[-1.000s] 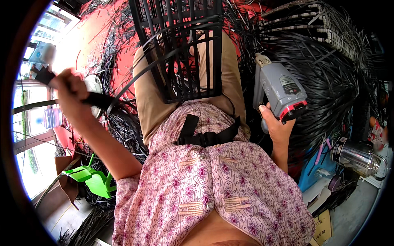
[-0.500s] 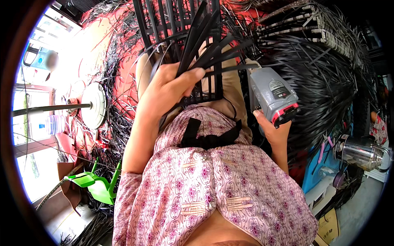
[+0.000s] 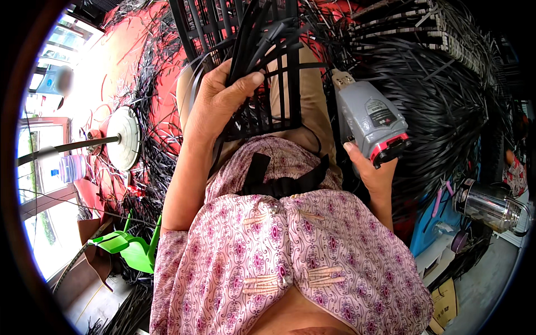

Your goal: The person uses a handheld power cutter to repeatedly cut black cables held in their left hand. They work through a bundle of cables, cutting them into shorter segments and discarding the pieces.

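My left hand (image 3: 226,97) is closed round a bunch of flat black plastic strips (image 3: 254,47), thumb on top, their loose ends fanning up and right. Between my knees stands a black openwork woven frame (image 3: 293,92), partly hidden by the strips and my hand. In my right hand (image 3: 374,173), low on the right, is a grey power tool (image 3: 371,111) with a red and black rear end and a metal nose. That nose points up and left, close to the tip of one strip. Most of my right fingers are hidden under the tool.
A large heap of black strips (image 3: 430,106) lies to the right, below a woven piece (image 3: 402,30). At left are a round pale fan-like disc (image 3: 123,138) and a green plastic item (image 3: 137,254). Purple-handled pliers (image 3: 437,201) and a glass jug (image 3: 483,206) stand at right.
My left hand has moved a little left and up with the strips. The strip ends have drawn in, away from the tool's nose. The power tool has shifted only slightly.
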`<control>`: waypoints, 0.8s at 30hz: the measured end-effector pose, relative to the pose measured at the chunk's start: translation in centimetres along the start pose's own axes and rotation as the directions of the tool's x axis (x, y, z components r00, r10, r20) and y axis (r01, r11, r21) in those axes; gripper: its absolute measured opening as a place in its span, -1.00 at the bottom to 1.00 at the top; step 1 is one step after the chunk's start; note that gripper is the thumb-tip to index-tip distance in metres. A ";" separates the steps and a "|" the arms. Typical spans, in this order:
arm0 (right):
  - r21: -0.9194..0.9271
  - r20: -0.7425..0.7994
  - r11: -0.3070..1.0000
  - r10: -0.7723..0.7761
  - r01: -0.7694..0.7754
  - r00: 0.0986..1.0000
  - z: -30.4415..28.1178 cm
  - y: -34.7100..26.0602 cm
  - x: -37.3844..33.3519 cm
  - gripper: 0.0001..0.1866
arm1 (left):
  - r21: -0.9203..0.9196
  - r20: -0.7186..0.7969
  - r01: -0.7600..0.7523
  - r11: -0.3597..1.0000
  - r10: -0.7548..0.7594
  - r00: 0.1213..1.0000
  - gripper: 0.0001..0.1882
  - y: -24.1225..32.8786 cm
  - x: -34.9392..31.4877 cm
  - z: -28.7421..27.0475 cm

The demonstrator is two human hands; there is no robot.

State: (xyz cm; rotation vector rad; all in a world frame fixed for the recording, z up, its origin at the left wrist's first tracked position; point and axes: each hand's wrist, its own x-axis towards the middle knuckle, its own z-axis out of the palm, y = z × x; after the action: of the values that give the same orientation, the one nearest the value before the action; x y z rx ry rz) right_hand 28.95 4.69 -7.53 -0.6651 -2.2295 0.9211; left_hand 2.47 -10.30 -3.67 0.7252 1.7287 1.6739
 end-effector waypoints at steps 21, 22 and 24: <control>0.139 0.112 0.988 -0.087 0.071 0.990 1.1 1.1 1.3 -0.60 | 0.446 -0.122 -0.123 0.887 0.196 0.973 -0.84 -0.6 2.7 -0.8; 0.128 0.116 0.988 -0.098 0.083 0.988 1.1 0.4 2.3 -0.55 | 0.434 -0.118 -0.142 0.890 0.212 0.970 -0.84 -0.6 2.8 -0.7; 0.124 0.142 0.988 -0.114 0.097 0.983 1.3 0.0 3.0 -0.47 | 0.451 -0.123 -0.111 0.886 0.184 0.975 -0.84 -0.7 3.0 -0.9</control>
State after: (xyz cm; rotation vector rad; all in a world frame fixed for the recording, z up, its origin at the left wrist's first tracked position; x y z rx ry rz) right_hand 26.01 6.11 -7.17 -0.4329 -2.2954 1.0685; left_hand -0.16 -8.71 -4.48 0.9674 2.2619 1.4783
